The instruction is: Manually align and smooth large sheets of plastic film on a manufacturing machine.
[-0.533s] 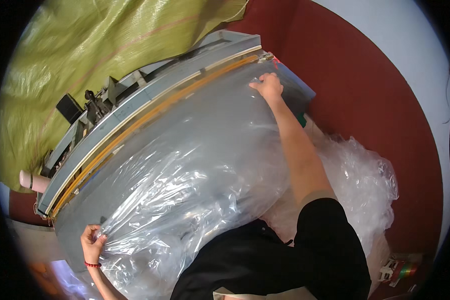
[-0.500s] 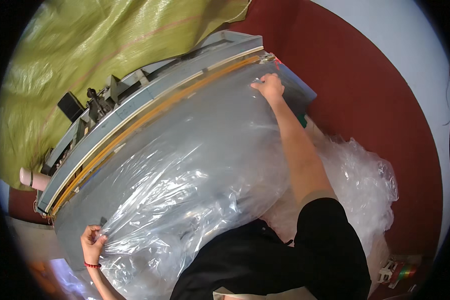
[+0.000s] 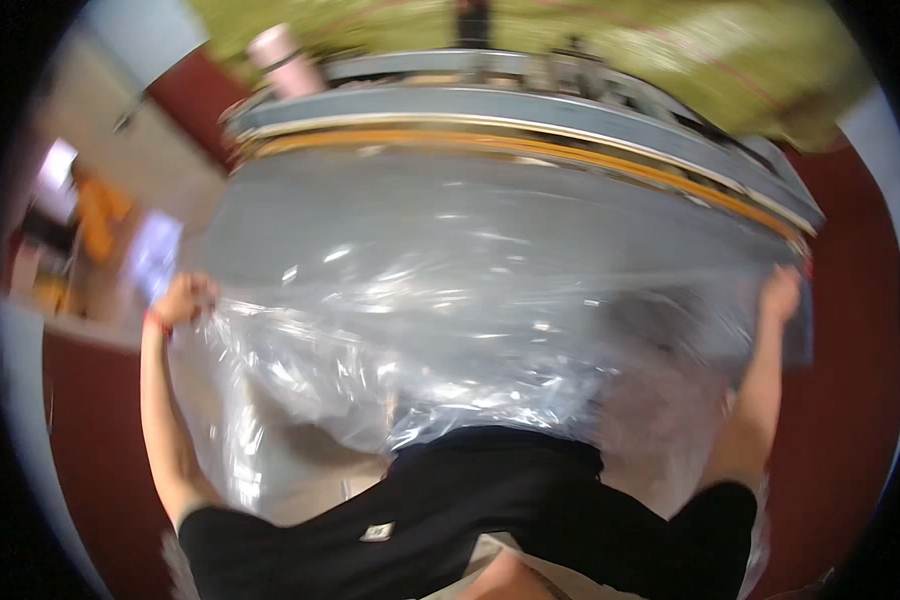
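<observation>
Clear film over a grey bench, details blurred

The left hand has its fingers closed on the film's left edge. The right hand is at the right edge, but blur hides its fingertips; I cannot tell whether they grip. The film's near part, streaked with glare, is hidden behind the black shirt. A pink cylinder beyond the orange strip looks smeared.

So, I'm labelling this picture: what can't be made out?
In the head view:
Left hand and right hand: finger positions, motion blur.
Plastic sheet: part of its near side, behind the black shirt.
Yellow tarp: top, cut off by the picture's edge.
Orange thing at left: too blurred to name.
</observation>
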The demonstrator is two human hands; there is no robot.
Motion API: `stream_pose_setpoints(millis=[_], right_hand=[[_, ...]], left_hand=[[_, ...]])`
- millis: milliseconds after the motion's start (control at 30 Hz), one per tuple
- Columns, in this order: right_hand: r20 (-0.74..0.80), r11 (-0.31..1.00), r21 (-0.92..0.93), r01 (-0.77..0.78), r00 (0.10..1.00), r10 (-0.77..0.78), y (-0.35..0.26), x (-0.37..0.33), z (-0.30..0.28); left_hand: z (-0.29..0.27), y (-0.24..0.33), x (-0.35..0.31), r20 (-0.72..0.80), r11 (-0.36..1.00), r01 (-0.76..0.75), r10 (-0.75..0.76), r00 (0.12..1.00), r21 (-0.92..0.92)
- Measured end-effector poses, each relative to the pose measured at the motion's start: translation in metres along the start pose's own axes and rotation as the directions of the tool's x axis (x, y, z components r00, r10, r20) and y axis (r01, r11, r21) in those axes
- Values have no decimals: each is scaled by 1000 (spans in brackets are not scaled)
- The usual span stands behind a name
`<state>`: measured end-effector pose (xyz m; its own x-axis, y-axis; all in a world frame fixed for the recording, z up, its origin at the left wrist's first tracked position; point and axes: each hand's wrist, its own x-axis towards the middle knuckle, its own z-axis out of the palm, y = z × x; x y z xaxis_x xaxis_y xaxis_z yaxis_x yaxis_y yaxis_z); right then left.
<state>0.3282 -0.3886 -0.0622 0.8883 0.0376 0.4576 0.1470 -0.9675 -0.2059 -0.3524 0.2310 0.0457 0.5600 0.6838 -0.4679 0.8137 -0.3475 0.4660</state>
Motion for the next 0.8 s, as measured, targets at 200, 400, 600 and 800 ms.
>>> stream_pose_setpoints(millis=[200,400,600,800], right_hand=[[-34,998,-57,-40,999,38,16,21,38],[-51,988,-124,-97,995,91,58,28,31],[-52,980,-171,-100,994,92,126,30,35],[-107,978,-125,-170,982,157,126,22,26]], left_hand=[[-128,-18,-27,-882,820,402,468,-59,408],[47,71,52,-365,670,-417,710,603,614],[79,8,124,-460,847,-308,501,733,432],[60,37,118,-577,824,-334,561,593,458]])
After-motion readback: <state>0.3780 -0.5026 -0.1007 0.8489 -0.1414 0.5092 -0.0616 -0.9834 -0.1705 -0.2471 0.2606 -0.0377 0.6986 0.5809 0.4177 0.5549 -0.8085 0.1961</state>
